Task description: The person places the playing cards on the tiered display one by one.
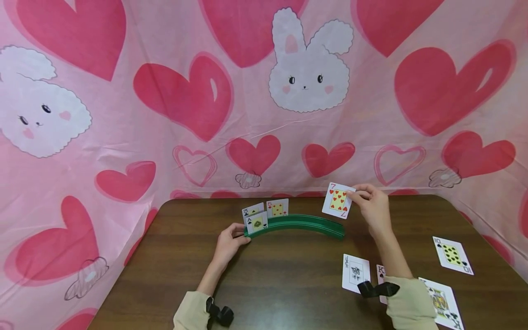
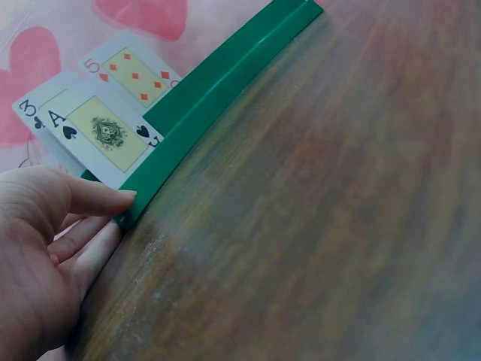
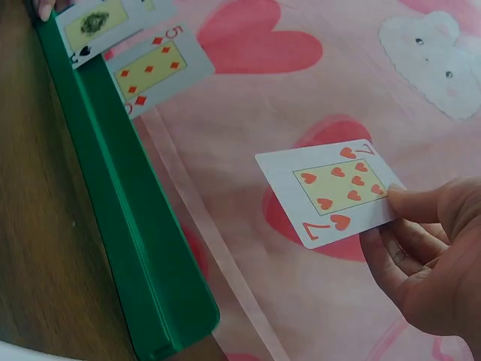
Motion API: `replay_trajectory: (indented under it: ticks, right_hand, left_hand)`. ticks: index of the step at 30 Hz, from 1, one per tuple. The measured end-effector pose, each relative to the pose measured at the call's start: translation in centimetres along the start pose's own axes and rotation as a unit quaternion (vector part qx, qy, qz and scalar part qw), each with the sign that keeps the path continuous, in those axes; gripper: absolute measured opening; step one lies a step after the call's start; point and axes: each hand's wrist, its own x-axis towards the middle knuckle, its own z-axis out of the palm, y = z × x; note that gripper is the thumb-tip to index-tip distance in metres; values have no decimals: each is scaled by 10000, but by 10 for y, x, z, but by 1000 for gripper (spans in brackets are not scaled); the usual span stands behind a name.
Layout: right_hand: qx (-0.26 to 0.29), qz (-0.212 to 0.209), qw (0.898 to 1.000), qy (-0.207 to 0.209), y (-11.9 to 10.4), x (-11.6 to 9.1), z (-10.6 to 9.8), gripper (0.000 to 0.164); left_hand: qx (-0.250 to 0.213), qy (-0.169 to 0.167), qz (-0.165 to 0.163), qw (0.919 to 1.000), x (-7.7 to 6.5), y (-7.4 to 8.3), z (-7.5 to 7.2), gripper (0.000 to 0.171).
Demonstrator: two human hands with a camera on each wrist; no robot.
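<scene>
A curved green card holder lies near the back of the table. In its left part stand the ace of spades, a three of clubs partly behind it, and a five of diamonds. My left hand pinches the holder's left end between thumb and fingers. Above and just behind the holder's right end, my right hand pinches the seven of hearts by its edge, face toward me. The seven is apart from the holder.
To the right on the wooden table lie a joker, a ten of spades, a king of clubs and another king, mostly hidden by my right forearm. A pink heart-print cloth hangs behind the table.
</scene>
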Motion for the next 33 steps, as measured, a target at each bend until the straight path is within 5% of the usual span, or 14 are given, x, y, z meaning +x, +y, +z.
replay_trajectory:
  ticks: [11,20,33]
  right_hand:
    - [471,-99,9979,-423,-8,-2,21,32]
    - [361,-248,9972,-605,-13,-3,37,31]
    - [315,-322,9945,-941,-14,-6,54,29]
  left_hand:
    - [9,-9,52,10000,-1,2,1,31]
    - [18,-74,-19,10000,-12,28,0,26]
    - [-19,-16,9,10000,1,-2,0,30]
